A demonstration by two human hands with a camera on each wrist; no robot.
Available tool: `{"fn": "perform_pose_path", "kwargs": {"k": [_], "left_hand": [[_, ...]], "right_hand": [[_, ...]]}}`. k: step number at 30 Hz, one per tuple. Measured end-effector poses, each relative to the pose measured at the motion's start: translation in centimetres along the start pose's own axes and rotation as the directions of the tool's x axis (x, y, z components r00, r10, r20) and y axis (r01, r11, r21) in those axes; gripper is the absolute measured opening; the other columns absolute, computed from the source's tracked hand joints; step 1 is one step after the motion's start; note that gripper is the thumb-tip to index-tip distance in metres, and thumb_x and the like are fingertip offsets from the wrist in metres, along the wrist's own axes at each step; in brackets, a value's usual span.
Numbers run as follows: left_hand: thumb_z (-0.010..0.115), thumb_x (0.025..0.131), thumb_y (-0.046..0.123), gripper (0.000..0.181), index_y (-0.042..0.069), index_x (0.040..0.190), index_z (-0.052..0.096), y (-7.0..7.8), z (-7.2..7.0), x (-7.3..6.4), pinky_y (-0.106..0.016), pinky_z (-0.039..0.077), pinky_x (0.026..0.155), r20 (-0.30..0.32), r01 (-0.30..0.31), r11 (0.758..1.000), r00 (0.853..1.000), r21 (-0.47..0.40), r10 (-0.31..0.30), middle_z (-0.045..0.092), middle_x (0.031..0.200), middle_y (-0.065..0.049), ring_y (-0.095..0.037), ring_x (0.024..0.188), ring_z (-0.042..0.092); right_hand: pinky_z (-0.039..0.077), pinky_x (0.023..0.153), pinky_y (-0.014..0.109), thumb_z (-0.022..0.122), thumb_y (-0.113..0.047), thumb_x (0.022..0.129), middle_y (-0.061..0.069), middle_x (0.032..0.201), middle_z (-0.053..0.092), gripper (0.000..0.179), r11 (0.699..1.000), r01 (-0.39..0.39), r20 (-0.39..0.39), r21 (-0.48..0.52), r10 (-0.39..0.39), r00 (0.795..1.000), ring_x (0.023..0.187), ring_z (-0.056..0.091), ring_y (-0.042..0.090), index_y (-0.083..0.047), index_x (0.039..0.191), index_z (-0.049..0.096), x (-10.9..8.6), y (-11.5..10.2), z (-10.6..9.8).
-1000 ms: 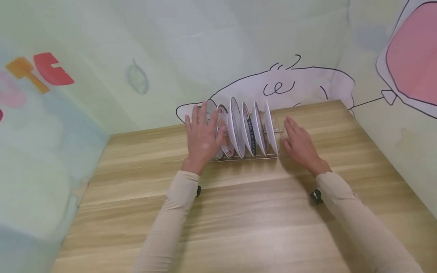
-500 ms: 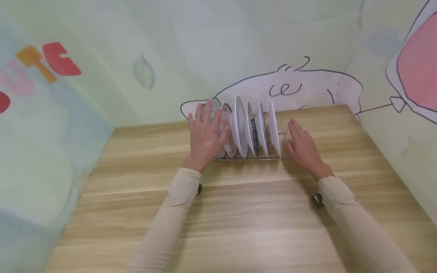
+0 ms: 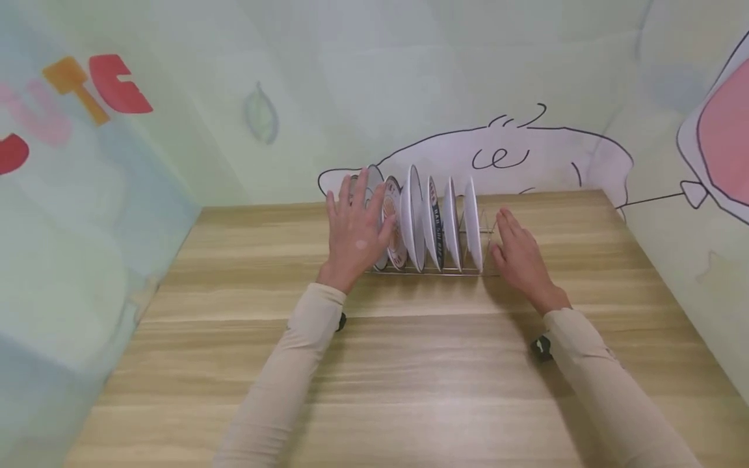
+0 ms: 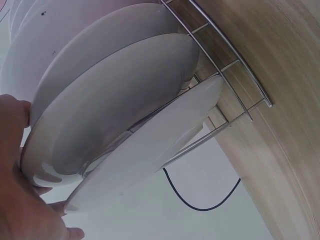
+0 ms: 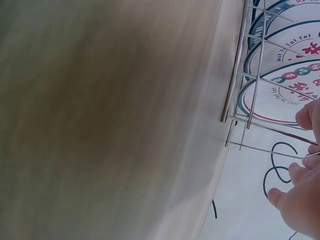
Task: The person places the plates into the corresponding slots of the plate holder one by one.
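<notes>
Several round plates, white with printed faces, stand on edge in a row in a wire dish rack. At the row's left end, my left hand is spread over the leftmost plates, partly hiding them. In the left wrist view its thumb touches a plate's rim, while other fingertips show behind the rims. My right hand is at the rack's right end. The right wrist view shows its thumb and fingers on either side of the end wire, beside the outermost printed plate.
The rack stands on a wood-grain table near its back edge. Behind it is a pale wall hanging with cartoon drawings. The side walls meet the table at left and right.
The head view has shifted slightly, so the scene sits a little further right. Both hands keep their places at the rack's ends, and the plates stay upright.
</notes>
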State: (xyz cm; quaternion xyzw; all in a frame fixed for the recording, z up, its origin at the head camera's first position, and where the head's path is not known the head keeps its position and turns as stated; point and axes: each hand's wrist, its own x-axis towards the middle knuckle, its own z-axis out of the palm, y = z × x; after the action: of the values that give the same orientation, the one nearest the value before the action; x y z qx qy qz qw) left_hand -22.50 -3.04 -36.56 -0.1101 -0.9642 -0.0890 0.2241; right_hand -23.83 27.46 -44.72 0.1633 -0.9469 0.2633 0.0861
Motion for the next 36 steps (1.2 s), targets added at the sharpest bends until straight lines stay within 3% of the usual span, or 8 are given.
{"fn": "perform_pose_path", "kwargs": {"k": [8, 16, 36], "left_hand": [[0.055, 0.099, 0.039, 0.057, 0.018, 0.151, 0.042, 0.0, -0.3, -0.1, -0.068, 0.016, 0.119, 0.044, 0.035, 0.999, 0.998, -0.002, -0.034, 0.023, 0.166, -0.013, -0.041, 0.152, 0.020], [0.051, 0.100, 0.040, 0.053, 0.020, 0.148, 0.044, 1.2, 0.2, 0.6, -0.069, 0.023, 0.117, 0.000, 0.005, 1.000, 1.000, 0.012, -0.005, 0.029, 0.164, -0.013, -0.041, 0.149, 0.028], [0.059, 0.097, 0.041, 0.059, 0.020, 0.150, 0.042, 2.7, 0.6, 1.2, -0.069, 0.021, 0.117, 0.023, 0.022, 1.000, 0.999, -0.003, -0.022, 0.026, 0.165, -0.011, -0.041, 0.150, 0.026]], "right_hand": [[0.022, 0.119, 0.065, 0.049, -0.008, 0.098, 0.028, 0.162, 0.021, 0.061, 1.000, 0.013, -0.006, 0.002, -0.013, 1.000, 0.148, 0.025, 0.048, 0.011, 0.152, 0.026, 0.2, -0.2, 0.1], [0.020, 0.119, 0.065, 0.047, -0.009, 0.098, 0.028, 0.162, 0.019, 0.061, 1.000, -0.002, -0.003, 0.017, 0.002, 1.000, 0.149, 0.023, 0.048, 0.012, 0.151, 0.026, -0.3, 0.6, -1.0], [0.023, 0.116, 0.067, 0.054, -0.010, 0.096, 0.027, 0.162, 0.022, 0.065, 1.000, 0.001, -0.020, 0.014, 0.000, 1.000, 0.144, 0.028, 0.053, 0.010, 0.151, 0.027, -0.9, 1.9, -2.0]]}}
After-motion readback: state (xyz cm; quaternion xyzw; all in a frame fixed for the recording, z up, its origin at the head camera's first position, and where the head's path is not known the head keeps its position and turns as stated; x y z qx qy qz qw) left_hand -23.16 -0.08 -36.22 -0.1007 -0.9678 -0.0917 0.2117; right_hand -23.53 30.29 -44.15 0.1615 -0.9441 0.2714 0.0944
